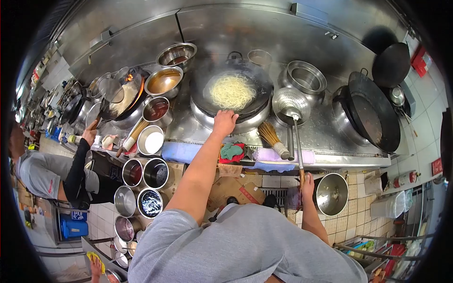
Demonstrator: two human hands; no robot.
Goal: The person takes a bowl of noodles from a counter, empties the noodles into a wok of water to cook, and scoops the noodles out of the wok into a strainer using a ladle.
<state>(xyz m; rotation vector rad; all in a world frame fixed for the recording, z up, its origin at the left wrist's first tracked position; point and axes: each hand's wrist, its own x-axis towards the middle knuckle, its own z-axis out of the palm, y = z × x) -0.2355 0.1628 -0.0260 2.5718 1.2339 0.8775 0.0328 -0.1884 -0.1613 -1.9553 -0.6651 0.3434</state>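
Note:
My left hand (225,122) is at the near rim of a black wok (262,96), with its fingers curled over the edge. A heap of pale yellow noodles (232,91) lies in the wok, which sits on a round burner. My right hand (307,186) is closed around the wooden end of a long-handled ladle (298,141). The ladle's head rests in a perforated strainer (285,99) to the right of the wok. A bamboo brush (270,134) lies between the wok and the strainer's tubular handle.
Metal bowls of brown liquid (163,81) and red sauce (156,109) stand left of the wok. A large empty wok (373,113) leans at the right. Below it hangs a steel pot (332,193). At the left a co-worker (45,172) handles another wok near flames.

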